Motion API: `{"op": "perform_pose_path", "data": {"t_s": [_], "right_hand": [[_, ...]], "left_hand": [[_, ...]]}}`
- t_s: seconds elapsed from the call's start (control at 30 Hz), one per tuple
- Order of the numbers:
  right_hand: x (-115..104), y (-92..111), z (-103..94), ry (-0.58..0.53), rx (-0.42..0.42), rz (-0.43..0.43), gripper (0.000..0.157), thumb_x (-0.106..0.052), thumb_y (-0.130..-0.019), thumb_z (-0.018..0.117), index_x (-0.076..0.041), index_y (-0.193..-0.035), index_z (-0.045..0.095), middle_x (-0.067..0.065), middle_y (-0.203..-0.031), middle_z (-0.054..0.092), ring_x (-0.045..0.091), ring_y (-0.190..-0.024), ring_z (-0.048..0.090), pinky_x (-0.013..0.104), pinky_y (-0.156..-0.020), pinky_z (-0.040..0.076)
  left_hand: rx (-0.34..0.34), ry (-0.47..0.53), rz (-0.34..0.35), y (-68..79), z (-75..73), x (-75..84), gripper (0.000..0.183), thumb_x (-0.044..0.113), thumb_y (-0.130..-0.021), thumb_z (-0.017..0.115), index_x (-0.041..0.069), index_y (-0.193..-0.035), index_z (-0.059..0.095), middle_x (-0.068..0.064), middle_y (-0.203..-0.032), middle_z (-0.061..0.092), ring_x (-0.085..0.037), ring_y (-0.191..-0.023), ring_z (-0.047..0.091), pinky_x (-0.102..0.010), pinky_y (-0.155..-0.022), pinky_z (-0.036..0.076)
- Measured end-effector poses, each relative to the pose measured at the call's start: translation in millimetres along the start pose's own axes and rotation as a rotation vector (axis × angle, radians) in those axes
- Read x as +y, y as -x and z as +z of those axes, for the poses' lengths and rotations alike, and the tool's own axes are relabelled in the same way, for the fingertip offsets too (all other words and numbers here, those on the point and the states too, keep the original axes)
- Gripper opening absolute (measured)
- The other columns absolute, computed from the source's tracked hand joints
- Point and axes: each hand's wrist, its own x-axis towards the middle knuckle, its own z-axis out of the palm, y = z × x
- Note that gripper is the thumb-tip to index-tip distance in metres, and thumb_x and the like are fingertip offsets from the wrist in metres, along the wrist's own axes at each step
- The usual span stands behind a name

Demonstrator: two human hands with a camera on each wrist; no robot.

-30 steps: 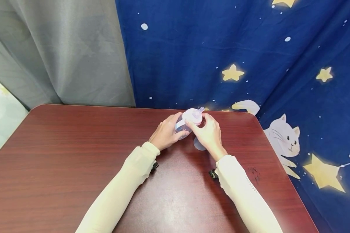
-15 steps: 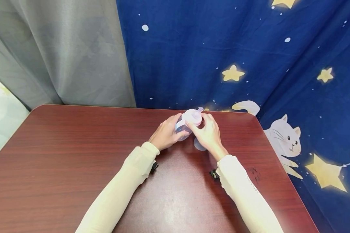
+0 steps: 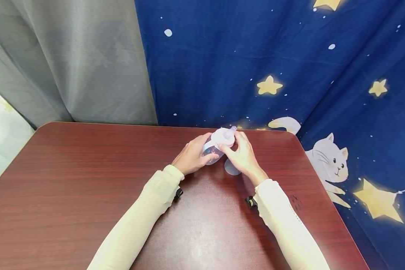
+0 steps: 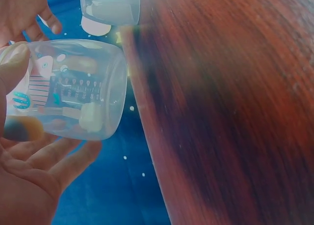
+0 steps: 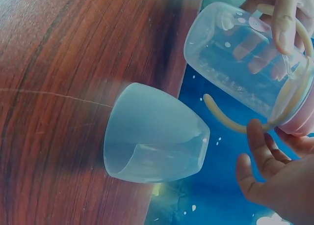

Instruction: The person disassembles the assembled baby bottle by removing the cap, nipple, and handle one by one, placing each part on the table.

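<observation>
A clear baby bottle [image 3: 222, 137] with a pale pink collar, two curved side handles and a spouted top is held tilted above the far part of the table. My left hand [image 3: 193, 153] grips its clear body, thumb on the near side. My right hand [image 3: 243, 154] holds the collar between thumb and fingers. In the right wrist view, one handle [image 5: 225, 119] curves out beside the right fingers. Measuring marks and a printed pattern show on the bottle body [image 4: 78, 87] in the left wrist view. A translucent dome-shaped cap [image 5: 157, 136] stands on the table just below the right hand.
The dark red wooden table [image 3: 87, 180] has its far edge just beyond the bottle. Behind it hang a grey curtain [image 3: 98, 67] and a blue curtain [image 3: 216, 63] with stars and a cat.
My right hand and forearm have shifted slightly to the right, and its thumb has moved on the collar. The bottle has dipped a little; my left hand keeps its grip.
</observation>
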Motion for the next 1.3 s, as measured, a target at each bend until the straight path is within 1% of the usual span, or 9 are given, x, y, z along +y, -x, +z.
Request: {"op": "perform_pose_path", "data": {"t_s": [0.17,0.3,0.4,0.47,0.53,0.7,0.83,0.97,1.3], "right_hand": [[-2,0,-2.2,-0.005,-0.045,0.019,0.053,-0.031,-0.092,0.067,-0.009,-0.138,0.053,0.011,-0.132,0.051,0.027,-0.118,0.049,0.046,-0.098,0.04],[-6,0,-1.2,0.121,-0.012,0.11,0.067,-0.051,-0.092,0.062,-0.011,-0.143,0.048,0.01,-0.135,0.051,0.029,-0.121,0.051,0.052,-0.1,0.04],[-11,-1,0.9,0.209,0.053,0.192,0.068,-0.067,-0.088,0.057,-0.013,-0.13,0.055,0.007,-0.12,0.06,0.03,-0.109,0.058,0.053,-0.091,0.044],[-12,-2,2.3,0.237,0.095,0.224,0.065,-0.073,-0.085,0.054,-0.015,-0.113,0.059,0.005,-0.103,0.065,0.029,-0.097,0.061,0.051,-0.083,0.045],[-13,-2,3.4,0.253,0.125,0.249,0.064,-0.078,-0.083,0.053,-0.017,-0.099,0.058,0.003,-0.088,0.065,0.028,-0.086,0.061,0.049,-0.076,0.044],[-14,-2,5.2,0.272,0.157,0.266,0.068,-0.084,-0.077,0.052,-0.017,-0.091,0.057,0.003,-0.083,0.065,0.029,-0.082,0.062,0.048,-0.072,0.044],[-13,-3,5.0,0.249,0.149,0.264,0.069,-0.085,-0.075,0.054,-0.018,-0.093,0.059,0.002,-0.086,0.065,0.028,-0.083,0.062,0.047,-0.073,0.044],[-13,-3,3.0,0.21,0.127,0.244,0.064,-0.079,-0.077,0.059,-0.018,-0.095,0.06,0.002,-0.087,0.066,0.026,-0.083,0.061,0.046,-0.072,0.043],[-5,-3,-1.7,0.003,0.063,0.104,0.04,-0.047,-0.084,0.076,-0.014,-0.097,0.06,0.002,-0.086,0.068,0.018,-0.075,0.06,0.033,-0.068,0.046]], "left_hand": [[0.035,-0.027,0.004,-0.4,-0.5,-1.3,0.067,0.032,-0.084,0.081,0.009,-0.139,0.051,-0.007,-0.124,0.062,-0.02,-0.105,0.058,-0.039,-0.09,0.049],[0.067,-0.064,0.001,-1.3,0.1,-0.6,0.068,0.033,-0.083,0.081,0.008,-0.139,0.052,-0.008,-0.125,0.062,-0.021,-0.104,0.058,-0.04,-0.086,0.05],[0.086,-0.087,0.002,-2.1,0.8,0.8,0.068,0.033,-0.083,0.081,0.007,-0.139,0.052,-0.01,-0.127,0.062,-0.022,-0.104,0.058,-0.041,-0.085,0.051],[0.097,-0.098,0.004,-2.4,1.0,1.5,0.069,0.033,-0.083,0.082,0.005,-0.138,0.052,-0.011,-0.128,0.061,-0.022,-0.105,0.059,-0.041,-0.084,0.051],[0.102,-0.11,0.002,-2.7,1.3,2.0,0.069,0.033,-0.082,0.082,0.005,-0.139,0.052,-0.011,-0.129,0.061,-0.022,-0.105,0.059,-0.041,-0.083,0.052],[0.104,-0.123,-0.005,-2.5,0.7,3.2,0.07,0.033,-0.082,0.082,0.005,-0.139,0.052,-0.011,-0.13,0.061,-0.023,-0.105,0.059,-0.042,-0.083,0.052],[0.096,-0.12,-0.006,-2.2,0.8,2.9,0.069,0.033,-0.083,0.082,0.005,-0.139,0.052,-0.011,-0.129,0.061,-0.023,-0.105,0.059,-0.042,-0.083,0.051],[0.091,-0.12,-0.009,-1.7,1.3,2.3,0.069,0.033,-0.083,0.082,0.005,-0.138,0.052,-0.012,-0.129,0.061,-0.023,-0.106,0.059,-0.042,-0.084,0.051],[0.089,-0.085,-0.001,-0.5,-1.6,2.7,0.069,0.031,-0.082,0.083,0.006,-0.139,0.053,-0.011,-0.129,0.061,-0.023,-0.106,0.058,-0.041,-0.085,0.05]]}}
